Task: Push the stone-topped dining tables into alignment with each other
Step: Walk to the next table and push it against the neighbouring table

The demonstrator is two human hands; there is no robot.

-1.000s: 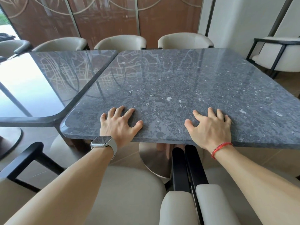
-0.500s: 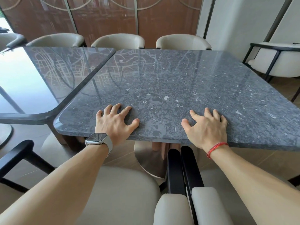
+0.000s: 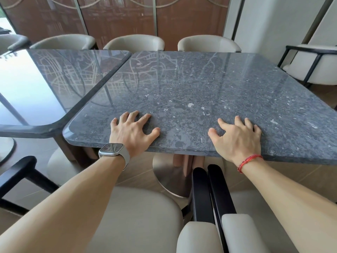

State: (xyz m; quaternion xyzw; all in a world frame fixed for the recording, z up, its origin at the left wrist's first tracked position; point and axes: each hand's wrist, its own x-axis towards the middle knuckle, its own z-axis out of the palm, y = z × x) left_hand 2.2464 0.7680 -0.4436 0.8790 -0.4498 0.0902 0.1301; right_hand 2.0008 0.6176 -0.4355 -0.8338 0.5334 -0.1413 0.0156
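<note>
A grey speckled stone-topped table (image 3: pixel 200 84) fills the middle of the view, on a round metal pedestal base (image 3: pixel 169 178). A second, glossier stone-topped table (image 3: pixel 42 84) stands to its left; the two tops meet at the far corner and a narrow gap widens toward me, with the near edge of the right table sitting closer to me than the left one's. My left hand (image 3: pixel 130 132), with a watch on the wrist, and my right hand (image 3: pixel 238 137), with a red string bracelet, both press flat with spread fingers on the right table's near edge.
Cream chairs with black arms (image 3: pixel 209 198) stand right under my arms at the near side. Three cream chair backs (image 3: pixel 135 42) line the far side, before brown wall panels. Another black-framed chair (image 3: pixel 313 64) stands at the right, and a black chair arm (image 3: pixel 18 167) at the lower left.
The right table has shifted relative to the left one, and the gap between the two tops near me has narrowed. Both hands stay flat on the same edge.
</note>
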